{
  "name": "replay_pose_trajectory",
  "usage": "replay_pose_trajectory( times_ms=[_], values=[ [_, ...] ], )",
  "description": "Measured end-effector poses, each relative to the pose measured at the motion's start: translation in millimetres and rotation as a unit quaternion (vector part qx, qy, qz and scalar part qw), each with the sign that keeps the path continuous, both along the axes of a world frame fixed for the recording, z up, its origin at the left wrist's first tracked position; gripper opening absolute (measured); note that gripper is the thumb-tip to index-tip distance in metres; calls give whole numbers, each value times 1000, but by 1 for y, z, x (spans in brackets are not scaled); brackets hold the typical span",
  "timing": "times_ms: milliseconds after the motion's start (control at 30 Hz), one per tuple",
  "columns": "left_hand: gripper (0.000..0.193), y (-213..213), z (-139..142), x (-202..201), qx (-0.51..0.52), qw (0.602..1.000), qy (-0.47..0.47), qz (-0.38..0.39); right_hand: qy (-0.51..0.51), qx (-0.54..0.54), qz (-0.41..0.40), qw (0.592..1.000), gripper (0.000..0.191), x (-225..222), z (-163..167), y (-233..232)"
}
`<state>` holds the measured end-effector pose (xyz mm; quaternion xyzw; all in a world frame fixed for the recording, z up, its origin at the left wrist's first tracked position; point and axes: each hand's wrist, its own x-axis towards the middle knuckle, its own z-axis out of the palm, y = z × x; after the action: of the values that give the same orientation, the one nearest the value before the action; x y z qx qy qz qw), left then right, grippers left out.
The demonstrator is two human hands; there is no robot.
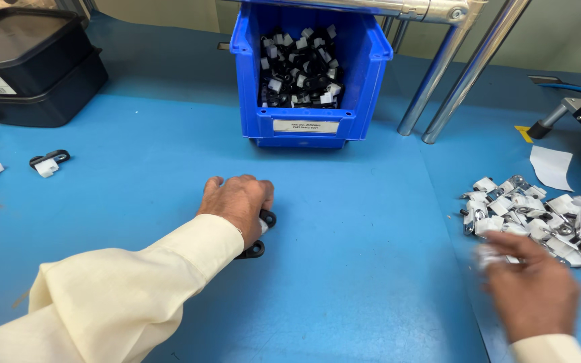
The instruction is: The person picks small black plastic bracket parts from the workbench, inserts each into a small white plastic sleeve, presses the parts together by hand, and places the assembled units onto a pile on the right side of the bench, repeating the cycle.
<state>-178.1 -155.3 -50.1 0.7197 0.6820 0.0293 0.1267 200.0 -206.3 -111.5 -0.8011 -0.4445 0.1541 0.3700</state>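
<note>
My left hand (pixel 237 200) rests on the blue table (pixel 136 202), closed over black clip parts (pixel 258 235) that stick out under its fingers. My right hand (pixel 532 292), blurred by motion, hovers at the near edge of a heap of small white-and-metal clips (pixel 539 215) on the right. A small white piece seems to be at its fingertips, too blurred to be sure. A blue bin (pixel 311 124) full of black-and-white clips stands at the back centre.
Stacked black trays (pixel 31 74) stand at the back left. Loose black-and-white clips (pixel 48 163) lie along the left side. Chrome frame legs (pixel 452 74) rise behind the bin. A white paper scrap (pixel 551 167) lies at the right.
</note>
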Motion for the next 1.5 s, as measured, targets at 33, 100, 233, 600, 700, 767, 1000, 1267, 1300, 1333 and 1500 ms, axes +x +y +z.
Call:
replay_pose_trajectory(
  times_ms=[33, 100, 233, 600, 700, 767, 1000, 1267, 1300, 1333, 1500],
  values=[
    [24, -3, 1, 1, 36, 999, -22, -24, -148, -22, -11, 989, 34, 18, 2, 5],
    [24, -14, 3, 6, 108, 990, -65, -68, -328, -73, -7, 942, 36, 46, 0, 13],
    [23, -43, 0, 40, 210, 947, -182, -164, -363, -141, 22, 921, 38, 79, -24, 7],
    [47, -85, 16, 61, -75, 952, -285, -80, -149, -102, 87, 980, 57, 107, -32, -5],
    [49, -85, 23, 64, -37, 954, -284, 87, -223, -212, 128, 943, 68, 103, -20, -1],
    [38, -86, 28, 59, -50, 942, -308, 121, -255, -214, 125, 935, 54, 94, -16, -3],
    [22, -92, 42, 52, -164, 943, -247, 153, -146, -183, 194, 953, 46, 34, 25, -12],
    [23, -101, 34, 67, -165, 931, -277, 170, -192, -273, 303, 893, 53, -42, 47, -15],
    [21, -101, 34, 68, -157, 932, -282, 168, -198, -252, 307, 896, 52, -44, 48, -15],
    [21, -100, 33, 68, -164, 931, -279, 168, -203, -230, 311, 900, 51, -45, 48, -15],
    [25, -96, 35, 70, -180, 925, -292, 165, -198, -143, 324, 914, 49, -49, 45, -12]
  ],
)
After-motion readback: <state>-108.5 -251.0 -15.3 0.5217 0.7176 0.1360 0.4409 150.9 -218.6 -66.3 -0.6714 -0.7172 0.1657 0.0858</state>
